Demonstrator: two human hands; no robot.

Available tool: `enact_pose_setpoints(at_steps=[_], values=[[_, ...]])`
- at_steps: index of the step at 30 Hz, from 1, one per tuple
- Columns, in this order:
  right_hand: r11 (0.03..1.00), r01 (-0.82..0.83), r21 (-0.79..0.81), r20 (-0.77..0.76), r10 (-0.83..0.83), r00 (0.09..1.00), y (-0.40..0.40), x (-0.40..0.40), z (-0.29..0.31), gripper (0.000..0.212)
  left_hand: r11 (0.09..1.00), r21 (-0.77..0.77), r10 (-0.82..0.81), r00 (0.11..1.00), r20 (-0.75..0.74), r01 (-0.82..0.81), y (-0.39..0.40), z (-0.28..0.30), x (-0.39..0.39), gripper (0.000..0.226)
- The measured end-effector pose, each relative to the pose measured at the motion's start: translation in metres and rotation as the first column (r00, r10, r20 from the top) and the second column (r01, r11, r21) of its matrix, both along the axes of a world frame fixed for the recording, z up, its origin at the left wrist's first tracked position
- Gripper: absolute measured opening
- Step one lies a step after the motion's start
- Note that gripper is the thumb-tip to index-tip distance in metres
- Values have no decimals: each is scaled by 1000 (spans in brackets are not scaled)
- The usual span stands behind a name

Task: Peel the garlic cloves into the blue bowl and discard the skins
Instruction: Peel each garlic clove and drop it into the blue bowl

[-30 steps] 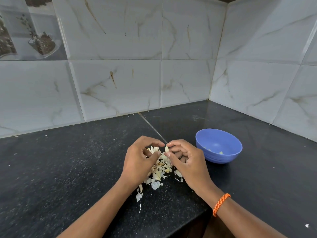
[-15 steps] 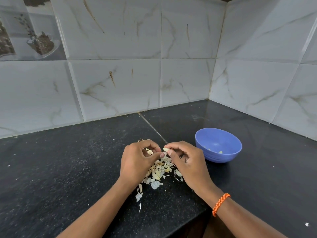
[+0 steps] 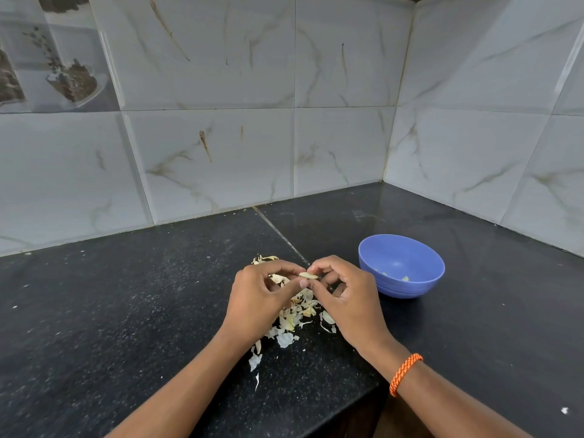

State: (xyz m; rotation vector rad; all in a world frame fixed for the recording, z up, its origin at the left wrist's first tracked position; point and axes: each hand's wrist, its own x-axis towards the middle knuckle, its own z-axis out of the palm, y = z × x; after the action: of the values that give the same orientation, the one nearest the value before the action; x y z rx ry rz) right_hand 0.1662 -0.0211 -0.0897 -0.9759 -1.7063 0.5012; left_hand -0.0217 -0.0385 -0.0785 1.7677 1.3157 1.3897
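Note:
A pale garlic clove point(image 3: 308, 275) is pinched between the fingertips of my left hand point(image 3: 262, 298) and my right hand point(image 3: 344, 298), just above the counter. Under and between both hands lies a heap of dry garlic skins point(image 3: 297, 314), with a few flakes trailing toward me. The blue bowl point(image 3: 423, 281) stands on the counter just right of my right hand and holds a few small pale pieces at its bottom. An orange braided band is on my right wrist.
The black granite counter point(image 3: 126, 311) fills a corner, with marble-look tiled walls point(image 3: 221, 153) behind and to the right. A seam in the counter runs from the back wall toward the hands. The counter's front edge drops off below my right forearm.
Both hands stay over the skin pile. The fingertips have shifted on the clove, which now lies more sideways between them. The bowl has not moved.

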Motion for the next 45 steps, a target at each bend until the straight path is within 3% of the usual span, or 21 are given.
enact_pose_setpoints(at_steps=[7,13,27,35,45], values=[[1000,-17,-11,10,17,1000,-5,-1,3,15,1000,18,20,1000,3,-20,1,-3,1,4],[994,-77,-78,-91,70,993,-5,0,5,17,999,-2,54,998,33,-54,-1,0,0,6],[983,-156,-101,-156,139,978,-3,2,1,15,998,-4,60,998,18,-60,-1,-4,1,14],[978,-187,-87,-214,165,963,2,2,0,14,998,46,37,992,-122,-32,0,0,2,7],[961,-248,-121,-262,210,942,2,2,-1,9,997,64,50,999,-1,-50,-6,5,5,10]])
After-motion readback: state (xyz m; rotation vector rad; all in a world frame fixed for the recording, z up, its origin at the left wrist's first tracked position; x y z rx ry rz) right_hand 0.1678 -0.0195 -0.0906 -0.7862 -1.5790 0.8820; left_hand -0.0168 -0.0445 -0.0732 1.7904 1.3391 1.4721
